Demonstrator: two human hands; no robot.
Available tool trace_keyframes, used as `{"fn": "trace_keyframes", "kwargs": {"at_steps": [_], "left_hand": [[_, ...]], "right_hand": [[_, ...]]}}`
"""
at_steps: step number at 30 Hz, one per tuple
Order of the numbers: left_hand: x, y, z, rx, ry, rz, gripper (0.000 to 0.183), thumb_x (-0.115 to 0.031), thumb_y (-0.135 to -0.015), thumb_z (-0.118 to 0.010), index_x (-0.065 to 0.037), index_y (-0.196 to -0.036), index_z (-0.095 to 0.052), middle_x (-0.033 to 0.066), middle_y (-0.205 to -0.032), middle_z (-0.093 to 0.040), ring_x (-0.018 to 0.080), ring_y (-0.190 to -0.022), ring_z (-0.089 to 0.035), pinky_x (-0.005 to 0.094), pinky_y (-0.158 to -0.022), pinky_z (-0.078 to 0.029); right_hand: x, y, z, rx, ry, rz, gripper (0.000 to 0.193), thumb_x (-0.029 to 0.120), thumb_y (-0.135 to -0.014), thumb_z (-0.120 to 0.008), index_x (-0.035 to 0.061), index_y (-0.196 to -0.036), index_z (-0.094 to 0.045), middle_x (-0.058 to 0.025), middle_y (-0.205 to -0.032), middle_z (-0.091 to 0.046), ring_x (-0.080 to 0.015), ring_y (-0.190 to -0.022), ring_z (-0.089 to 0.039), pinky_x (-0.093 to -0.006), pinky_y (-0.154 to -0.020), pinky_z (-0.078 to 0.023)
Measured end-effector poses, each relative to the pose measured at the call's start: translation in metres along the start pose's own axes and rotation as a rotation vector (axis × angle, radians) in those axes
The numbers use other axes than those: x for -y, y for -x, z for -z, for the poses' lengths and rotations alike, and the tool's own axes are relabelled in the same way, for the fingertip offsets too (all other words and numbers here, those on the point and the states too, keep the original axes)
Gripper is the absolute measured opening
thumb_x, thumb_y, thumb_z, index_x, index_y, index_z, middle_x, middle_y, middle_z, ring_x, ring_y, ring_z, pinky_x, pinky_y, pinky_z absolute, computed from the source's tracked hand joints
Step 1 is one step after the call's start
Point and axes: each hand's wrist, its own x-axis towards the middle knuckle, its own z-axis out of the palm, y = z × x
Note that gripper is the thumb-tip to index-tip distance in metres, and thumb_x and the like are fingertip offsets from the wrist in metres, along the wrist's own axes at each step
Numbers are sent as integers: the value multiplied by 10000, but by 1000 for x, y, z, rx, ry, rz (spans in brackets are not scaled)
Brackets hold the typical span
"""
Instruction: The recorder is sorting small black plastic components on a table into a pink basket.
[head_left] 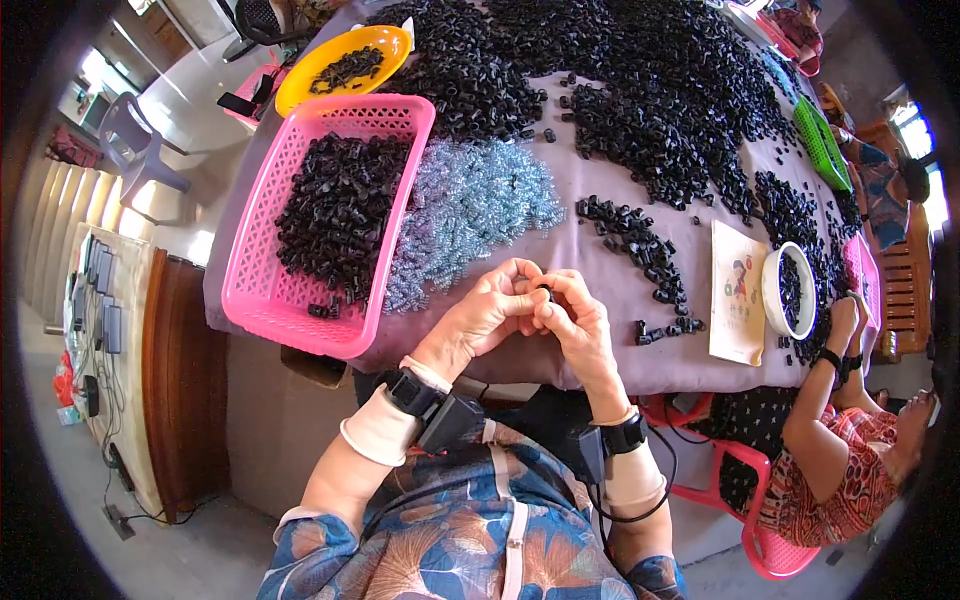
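My left hand (500,305) and my right hand (573,318) meet in front of me, just over the near edge of the cloth-covered table. Both are closed, with fingertips pinched round one small black plastic part (545,291); only a bit of it shows between the thumbs and fingers. Beyond my left hand lies a heap of small clear bluish pieces (480,195). To the left stands a pink basket (247,245), part filled with black plastic parts (345,205). Loose black parts (640,245) lie on the cloth to the right of my right hand.
Large heaps of black parts (660,110) cover the table's far side. A yellow plate (300,85) sits at the back left. On the right are a booklet (735,300), a white bowl (808,310) and a green basket (822,145). A co-worker sits there on a pink chair (785,545).
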Motion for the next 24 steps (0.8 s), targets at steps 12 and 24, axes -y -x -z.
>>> {"fn": "trace_keyframes", "kwargs": {"at_steps": [12, 24], "left_hand": [[2, -1, -2, -26, 29, -26, 285, -74, -822, -633, -93, -1053, -467, 14, -830, -572, 133, -716, -587, 244, -592, -471], [2, 2, -14, -170, -72, -91, 177, -100, -865, -590, -97, -1025, -517, 31, -870, -604, 104, -698, -581, 221, -558, -451]], "right_hand": [[-2, -2, -5, -59, -111, -69, 145, 64, -840, -609, -13, -955, -562, -17, -931, -491, -57, -655, -511, -201, -593, -456], [16, -5, -2, -25, 50, -88, 221, 58, -809, -637, -18, -1006, -572, -46, -935, -514, -92, -709, -550, -213, -620, -455]]}}
